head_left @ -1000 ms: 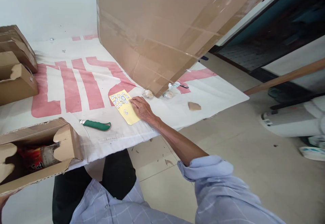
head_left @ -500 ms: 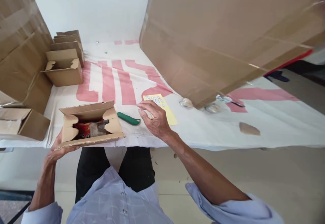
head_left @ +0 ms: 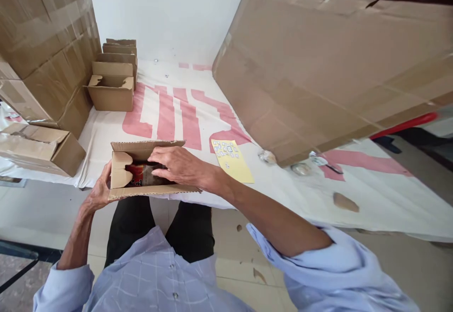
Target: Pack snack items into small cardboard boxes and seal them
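Observation:
My left hand [head_left: 98, 193] grips the left end of an open cardboard box [head_left: 122, 170] at the table's front edge. Inside lies a dark package with red parts and pale lettering [head_left: 137, 175], partly covered by the left end flap. My right hand [head_left: 180, 166] is over the box's right half, fingertips at the opening just above the package. A gap shows between its thumb and fingers, and I make out nothing held. This hand hides the right end flap.
Several open small boxes [head_left: 111, 97] stand in a row beside stacked large cartons [head_left: 53, 33]. A closed box [head_left: 42, 149] lies at left. To the right are a yellow sheet with stickers [head_left: 233, 163], a huge cardboard panel [head_left: 318, 66], tape rolls [head_left: 300, 168] and a magnifying glass [head_left: 320, 159].
My right hand has moved left from beside the yellow sheet to over the box opening. The green-handled object near the box no longer shows. The camera view has shifted slightly.

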{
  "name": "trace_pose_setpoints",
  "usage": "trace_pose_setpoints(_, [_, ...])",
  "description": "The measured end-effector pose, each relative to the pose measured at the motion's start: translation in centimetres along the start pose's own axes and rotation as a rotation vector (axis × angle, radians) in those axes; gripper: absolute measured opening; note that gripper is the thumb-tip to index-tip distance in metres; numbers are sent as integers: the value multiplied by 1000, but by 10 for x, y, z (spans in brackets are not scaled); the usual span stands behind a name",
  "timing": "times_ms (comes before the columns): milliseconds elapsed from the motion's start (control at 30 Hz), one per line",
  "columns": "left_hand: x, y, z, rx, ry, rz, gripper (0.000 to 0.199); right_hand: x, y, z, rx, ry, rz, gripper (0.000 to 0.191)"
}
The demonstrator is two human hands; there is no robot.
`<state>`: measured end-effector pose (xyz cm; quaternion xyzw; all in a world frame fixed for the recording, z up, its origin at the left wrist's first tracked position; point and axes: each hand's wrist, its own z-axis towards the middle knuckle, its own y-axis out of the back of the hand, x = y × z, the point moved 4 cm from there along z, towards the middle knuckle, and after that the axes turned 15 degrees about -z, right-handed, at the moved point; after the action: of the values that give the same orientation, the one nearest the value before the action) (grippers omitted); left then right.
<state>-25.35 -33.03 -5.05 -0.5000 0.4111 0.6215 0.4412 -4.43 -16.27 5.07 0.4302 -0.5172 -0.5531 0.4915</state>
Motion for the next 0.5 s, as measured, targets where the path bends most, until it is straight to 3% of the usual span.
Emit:
trace_pose_setpoints(100, [4,-4,-1,14,-19,19,122,5,-14,14,221,-23,-99,22])
trace_pose_setpoints(233, [10,-5,-3,-2,-49,26,127,12,-37,20,401,-30,-222,21])
trace_pose_setpoints(367, [16,-4,-5,-5,-34,31,131,12,-52,19,435,-61,-256,19])
trace_pose_setpoints(500, [20,-5,-6,-6,-40,24,130,9,-50,12,414,-69,-197,16])
